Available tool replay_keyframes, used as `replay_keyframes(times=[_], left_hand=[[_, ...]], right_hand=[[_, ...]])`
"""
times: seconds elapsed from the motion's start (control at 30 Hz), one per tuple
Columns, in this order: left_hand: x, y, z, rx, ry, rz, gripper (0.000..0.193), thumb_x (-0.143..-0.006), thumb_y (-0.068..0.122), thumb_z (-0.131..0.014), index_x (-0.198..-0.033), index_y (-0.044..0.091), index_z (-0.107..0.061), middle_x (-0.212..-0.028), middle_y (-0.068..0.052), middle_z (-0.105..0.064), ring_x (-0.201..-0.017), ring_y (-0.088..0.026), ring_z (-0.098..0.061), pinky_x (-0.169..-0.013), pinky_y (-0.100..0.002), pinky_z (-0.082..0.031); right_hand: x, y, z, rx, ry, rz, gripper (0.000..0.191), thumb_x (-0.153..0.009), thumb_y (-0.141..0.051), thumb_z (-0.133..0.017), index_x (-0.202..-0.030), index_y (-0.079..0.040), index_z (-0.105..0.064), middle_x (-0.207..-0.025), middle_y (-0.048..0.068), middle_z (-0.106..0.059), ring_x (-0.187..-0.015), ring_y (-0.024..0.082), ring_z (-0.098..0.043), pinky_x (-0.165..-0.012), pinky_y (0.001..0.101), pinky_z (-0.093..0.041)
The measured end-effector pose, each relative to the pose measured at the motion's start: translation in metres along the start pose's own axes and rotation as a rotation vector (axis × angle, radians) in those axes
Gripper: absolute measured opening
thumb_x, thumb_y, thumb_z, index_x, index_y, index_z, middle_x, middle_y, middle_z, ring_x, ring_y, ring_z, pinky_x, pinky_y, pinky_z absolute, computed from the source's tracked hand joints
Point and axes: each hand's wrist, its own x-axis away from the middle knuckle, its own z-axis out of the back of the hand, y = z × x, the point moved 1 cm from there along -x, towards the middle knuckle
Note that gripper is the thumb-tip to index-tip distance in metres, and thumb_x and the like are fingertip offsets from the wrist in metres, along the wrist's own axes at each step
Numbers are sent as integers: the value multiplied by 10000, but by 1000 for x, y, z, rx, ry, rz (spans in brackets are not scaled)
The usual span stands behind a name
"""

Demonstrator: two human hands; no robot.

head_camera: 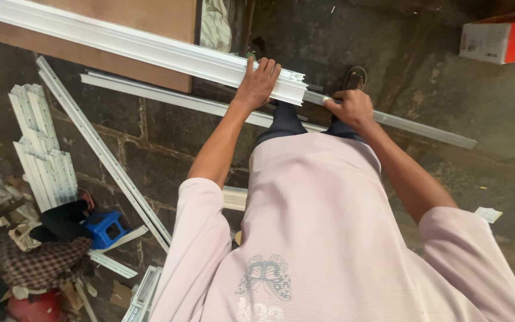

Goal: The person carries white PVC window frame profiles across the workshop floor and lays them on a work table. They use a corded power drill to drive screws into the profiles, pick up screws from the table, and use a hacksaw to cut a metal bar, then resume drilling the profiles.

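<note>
Currently your left hand (257,83) lies flat, fingers spread, on the white profile (150,50). Right hand (348,107) clamps the grey metal strip (424,128) leaving its end. Likely sliding step; keep both aligned.

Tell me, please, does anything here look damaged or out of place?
Yes. The white profile under the left hand ends in a jagged, chipped edge, not a clean cut. The right hand grips a thin metal strip. White offcuts lie scattered across the dark floor.

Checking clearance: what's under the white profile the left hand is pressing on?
Under the white profile lies a brown board at left; a grey metal strip, gripped by the right hand, emerges from its cut end. The left hand covers the top. How far the strip runs inside is hidden.
</note>
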Motion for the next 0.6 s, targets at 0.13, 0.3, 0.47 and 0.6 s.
replay_keyframes(times=[0.13,0.3,0.47,0.6], left_hand=[[-4,1,5,-7,-52,2,914,-643,351,-912,-1406,28,-525,-1264,-141,-511,-1244,-325,-469,-1086,-623,-336],[-6,-2,9,-9,-51,-5,916,-623,321,-902,-1408,49,-516,-1279,-129,-518,-1269,-319,-469,-1080,-628,-333],[-1,-4,6,12,-8,1,856,-659,292,-879,-1403,53,-529,-1288,-118,-530,-1273,-309,-477,-1086,-622,-335],[2,-4,2,-40,60,10,752,-715,268,-847,-1375,65,-547,-1278,-116,-541,-1260,-302,-485,-1074,-634,-333]], right_hand=[[-18,-33,-12,16,-13,-5,482,-848,-552,-713,-1126,-168,-804,-918,202,-749,-887,387,-716,-825,479,-562],[-28,-38,-22,4,-10,57,457,-870,-509,-705,-1134,-151,-807,-896,227,-735,-875,390,-719,-831,468,-567],[-27,-29,-24,11,17,150,446,-885,-467,-706,-1101,-88,-803,-880,232,-731,-847,400,-715,-803,471,-567],[-28,-33,-27,-11,15,190,418,-886,-430,-701,-1088,-78,-804,-875,250,-721,-833,415,-705,-790,475,-563]])
